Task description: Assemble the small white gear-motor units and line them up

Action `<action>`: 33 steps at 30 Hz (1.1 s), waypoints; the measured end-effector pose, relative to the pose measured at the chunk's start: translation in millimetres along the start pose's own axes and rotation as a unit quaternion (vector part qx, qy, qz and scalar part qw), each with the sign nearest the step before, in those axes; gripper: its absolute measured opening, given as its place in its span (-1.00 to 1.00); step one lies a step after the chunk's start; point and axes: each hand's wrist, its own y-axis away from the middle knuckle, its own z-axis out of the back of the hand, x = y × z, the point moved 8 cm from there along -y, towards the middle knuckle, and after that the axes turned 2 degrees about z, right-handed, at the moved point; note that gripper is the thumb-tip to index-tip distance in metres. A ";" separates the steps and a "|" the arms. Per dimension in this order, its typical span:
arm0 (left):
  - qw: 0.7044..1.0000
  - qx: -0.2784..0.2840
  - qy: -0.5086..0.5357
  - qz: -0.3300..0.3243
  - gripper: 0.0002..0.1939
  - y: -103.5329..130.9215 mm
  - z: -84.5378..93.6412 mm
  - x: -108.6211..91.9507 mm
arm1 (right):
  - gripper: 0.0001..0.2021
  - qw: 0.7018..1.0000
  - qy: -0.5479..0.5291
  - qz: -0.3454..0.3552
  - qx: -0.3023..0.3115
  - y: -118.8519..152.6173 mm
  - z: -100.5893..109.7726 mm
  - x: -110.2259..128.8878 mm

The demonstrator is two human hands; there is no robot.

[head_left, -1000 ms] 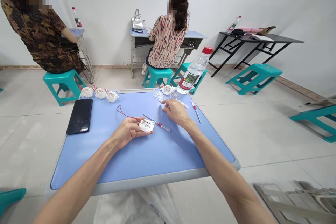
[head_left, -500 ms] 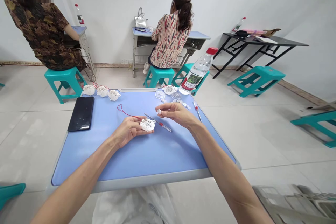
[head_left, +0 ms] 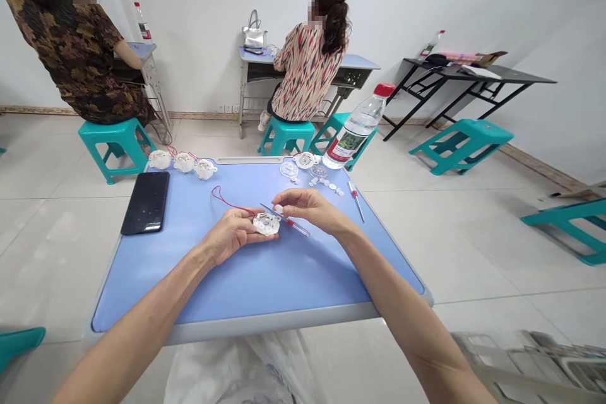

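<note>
Low over the blue desk (head_left: 227, 284), my left hand (head_left: 237, 232) is closed on the edge of a round white plastic casing (head_left: 266, 224) with its inner parts facing up. A thin red cord (head_left: 227, 201) loops from it toward the left. Just to the upper right of the casing, my right hand (head_left: 310, 207) pinches a small round white plastic part (head_left: 279, 209) between thumb and fingers. A screwdriver with a clear and red handle (head_left: 298, 228) lies on the desk below the right hand, its shaft pointing at the casing.
Several similar casings (head_left: 184, 162) line the far left edge above a black phone (head_left: 146, 203). Small white parts (head_left: 332, 187), a clear cover (head_left: 289, 169), a water bottle (head_left: 351, 132) and a second screwdriver (head_left: 356, 201) occupy the far right. Two people sit at desks ahead.
My right hand has come left and slightly down with the small white part, closer to the casing. My left hand keeps the casing in nearly the same place.
</note>
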 end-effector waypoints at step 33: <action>1.000 0.014 0.007 -0.005 -0.64 -1.0 -0.8 0.0 | -0.85 0.959 0.234 0.154 0.050 8.8 -23.3 29.5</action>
